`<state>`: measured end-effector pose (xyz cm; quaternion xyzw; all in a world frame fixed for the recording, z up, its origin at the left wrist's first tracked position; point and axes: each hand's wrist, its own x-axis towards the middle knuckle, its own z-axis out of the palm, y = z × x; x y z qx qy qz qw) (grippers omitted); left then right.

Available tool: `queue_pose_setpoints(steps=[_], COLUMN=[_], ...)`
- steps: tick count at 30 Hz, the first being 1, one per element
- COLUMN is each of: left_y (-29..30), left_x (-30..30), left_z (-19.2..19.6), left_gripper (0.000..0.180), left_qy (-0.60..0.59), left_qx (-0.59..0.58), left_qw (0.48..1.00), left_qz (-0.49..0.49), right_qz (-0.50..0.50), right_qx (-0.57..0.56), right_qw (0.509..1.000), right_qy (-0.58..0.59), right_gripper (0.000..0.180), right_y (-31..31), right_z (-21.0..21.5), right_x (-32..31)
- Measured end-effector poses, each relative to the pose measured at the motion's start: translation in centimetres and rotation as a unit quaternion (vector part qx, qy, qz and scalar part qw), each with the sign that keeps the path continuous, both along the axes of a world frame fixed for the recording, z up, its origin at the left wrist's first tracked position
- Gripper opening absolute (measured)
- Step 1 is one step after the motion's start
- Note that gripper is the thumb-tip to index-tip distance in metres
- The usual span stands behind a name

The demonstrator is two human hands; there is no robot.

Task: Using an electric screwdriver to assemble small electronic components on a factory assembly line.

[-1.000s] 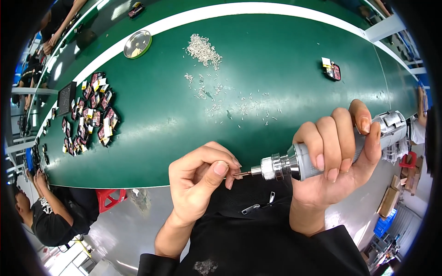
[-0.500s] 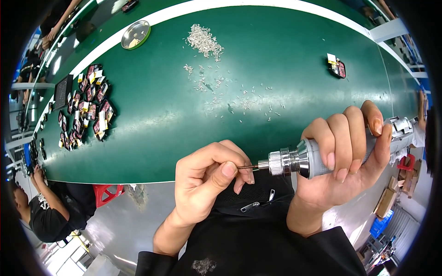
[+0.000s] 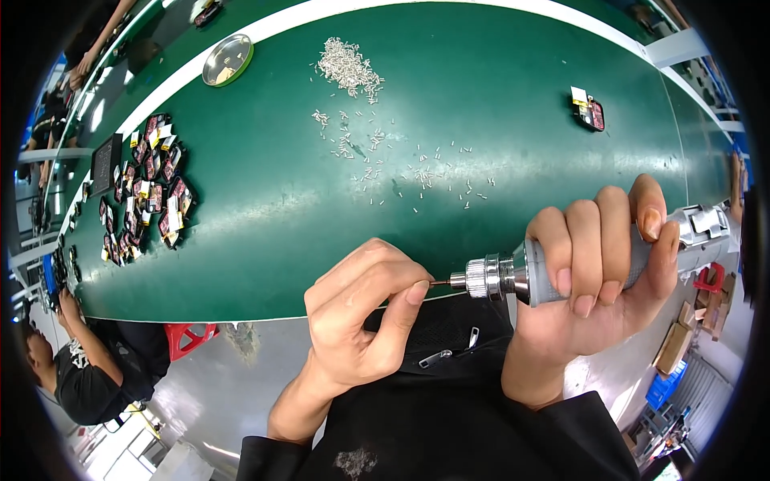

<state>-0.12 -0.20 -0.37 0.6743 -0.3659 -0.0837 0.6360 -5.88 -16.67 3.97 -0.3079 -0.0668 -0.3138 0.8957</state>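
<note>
My right hand (image 3: 597, 264) is wrapped round a grey and silver electric screwdriver (image 3: 529, 272), held level over the near table edge with its nose to the left. A thin dark bit (image 3: 440, 282) sticks out of the knurled metal collar. The thumb and forefinger of my left hand (image 3: 361, 313) are closed round the free end of that bit. Its tip is hidden between them, and whether a screw is there too cannot be made out. Beyond my hands, small silver pins or screws lie in a heap (image 3: 347, 66), with several scattered nearer (image 3: 425, 172).
On the green table (image 3: 265, 264), many small black-and-red parts with white and yellow tabs (image 3: 152, 188) cluster at left, beside a black tray (image 3: 104, 164). A round dish (image 3: 228, 60) stands far left. One similar part (image 3: 589, 112) lies at right. Another person (image 3: 88, 361) sits at left.
My left thumb and forefinger have slid right along the bit toward the collar, so less of it shows. The screwdriver and my right hand have barely moved.
</note>
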Motion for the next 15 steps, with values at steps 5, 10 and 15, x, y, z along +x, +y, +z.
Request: queue_pose_setpoints(steps=[5,10,15], left_y=[1.2,4.5,7.3], left_x=[1.9,9.8,24.2], left_z=[0.7,4.1,3.8], left_gripper=[0.037,0.044,0.024], left_qy=[0.022,-0.063,-0.168], left_qx=[0.047,0.195,0.335], left_qw=[0.999,0.969,0.884], left_qz=[0.002,0.140,0.281], right_qz=[-0.004,-0.075,-0.006], right_qx=[0.084,0.157,0.161], right_qw=[0.996,0.981,0.975], right_qy=[0.009,0.082,0.154], right_gripper=[0.018,0.014,0.016], right_y=[-0.1,0.5,4.0], right_z=[-0.6,-1.1,-2.7], right_x=[0.7,1.1,0.6])
